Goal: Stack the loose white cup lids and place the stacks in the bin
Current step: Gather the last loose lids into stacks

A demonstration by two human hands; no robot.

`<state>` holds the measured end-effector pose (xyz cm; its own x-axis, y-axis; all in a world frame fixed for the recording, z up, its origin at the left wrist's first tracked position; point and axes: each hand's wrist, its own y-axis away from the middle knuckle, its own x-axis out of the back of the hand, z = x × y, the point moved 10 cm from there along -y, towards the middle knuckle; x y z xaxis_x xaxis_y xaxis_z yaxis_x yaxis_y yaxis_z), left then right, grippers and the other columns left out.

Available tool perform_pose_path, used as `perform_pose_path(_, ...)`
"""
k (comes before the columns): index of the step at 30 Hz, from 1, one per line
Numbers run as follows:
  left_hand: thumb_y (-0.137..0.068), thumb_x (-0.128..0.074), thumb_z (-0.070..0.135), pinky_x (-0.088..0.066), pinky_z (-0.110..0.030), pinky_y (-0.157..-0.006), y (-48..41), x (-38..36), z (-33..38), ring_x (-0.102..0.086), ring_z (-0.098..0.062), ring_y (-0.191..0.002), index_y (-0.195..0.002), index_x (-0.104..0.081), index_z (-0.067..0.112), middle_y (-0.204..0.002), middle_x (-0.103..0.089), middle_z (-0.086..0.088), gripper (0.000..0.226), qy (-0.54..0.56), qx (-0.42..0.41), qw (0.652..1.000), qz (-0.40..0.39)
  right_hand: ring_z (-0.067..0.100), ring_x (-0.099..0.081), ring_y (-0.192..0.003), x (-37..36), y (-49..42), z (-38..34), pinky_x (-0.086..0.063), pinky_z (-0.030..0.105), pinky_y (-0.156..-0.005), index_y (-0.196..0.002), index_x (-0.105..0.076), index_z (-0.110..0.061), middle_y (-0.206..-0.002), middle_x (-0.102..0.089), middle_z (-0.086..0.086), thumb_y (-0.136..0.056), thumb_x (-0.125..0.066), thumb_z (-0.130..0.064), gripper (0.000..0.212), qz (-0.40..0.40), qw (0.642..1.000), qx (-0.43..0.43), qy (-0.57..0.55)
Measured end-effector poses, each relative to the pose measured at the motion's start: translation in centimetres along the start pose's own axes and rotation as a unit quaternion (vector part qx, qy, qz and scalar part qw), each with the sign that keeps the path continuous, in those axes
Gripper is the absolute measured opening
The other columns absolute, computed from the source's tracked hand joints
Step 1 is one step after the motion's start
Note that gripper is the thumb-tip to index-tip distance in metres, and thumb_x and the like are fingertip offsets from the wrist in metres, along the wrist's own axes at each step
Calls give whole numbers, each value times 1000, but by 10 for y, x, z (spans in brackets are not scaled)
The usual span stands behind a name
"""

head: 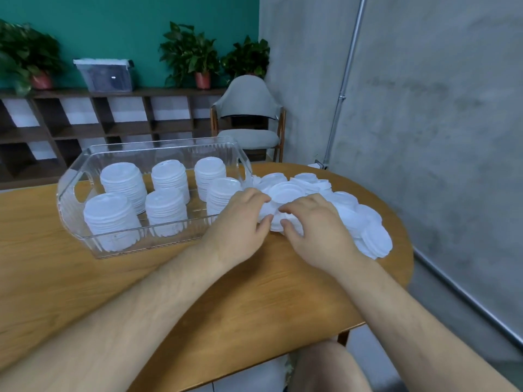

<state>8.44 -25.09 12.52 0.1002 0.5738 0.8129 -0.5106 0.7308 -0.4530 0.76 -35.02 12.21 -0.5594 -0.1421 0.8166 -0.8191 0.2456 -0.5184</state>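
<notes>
The loose white lids [339, 205] are spread in a heap on the right part of the wooden table [254, 292], just beside the right end of the clear plastic bin [158, 143]. The near left edge of that heap is met by both hands. The left hand [240, 222] is laid palm down, with its fingers curled over the lids and its thumb tucked against their near rim, so that a few lids are pinched. The right hand [317, 224] is set close beside it, almost touching, fingers bent down onto the same lids and thumb pressed in from the near side. A small bunch appears to be gripped between the two hands, though its outline is blurred and its count cannot be told. One upturned lid [285, 190] is seen just beyond the fingertips. Both forearms are stretched forward over the table, bare, with the wrists held low.

Six upright stacks of lids [119, 213] are held inside the bin, in two rows. A grey chair [249, 108], a dark shelf [113, 128], potted plants [189, 52] and a lidded storage box [106, 75] are placed behind.
</notes>
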Motion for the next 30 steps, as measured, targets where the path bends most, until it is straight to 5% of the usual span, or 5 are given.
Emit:
perform_pose_path(9,-100,-55,19,-40,-36,-103,-46,-50,-1,-45,-25,-126,-134,-58,8,-133,-53,-6,36,-82,7,996,-42,19,-46,-128,-7,-33,35,-27,31,-100,-128,-67,-24,-132,-63,-7,-97,-54,-21,34,-54,994,-36,88)
perform_pose_path(21,-98,-55,13,-40,-28,-91,-37,-36,2,-51,-22,-106,-110,-69,10,-109,-64,-3,19,-40,-23,999,8,19,-55,-110,-9,-29,39,-26,27,-88,-110,-73,-24,-107,-71,-7,-102,-51,-21,23,-26,999,-22,33)
perform_pose_path(30,-93,-69,27,-27,-17,-104,32,3,-4,-44,-14,-126,-142,-51,17,-134,-54,1,53,-2,-12,997,70,14,-61,-98,7,11,-4,-44,34,-89,-107,-71,-21,-101,-70,-7,-100,-58,-21,14,25,993,-13,-111)
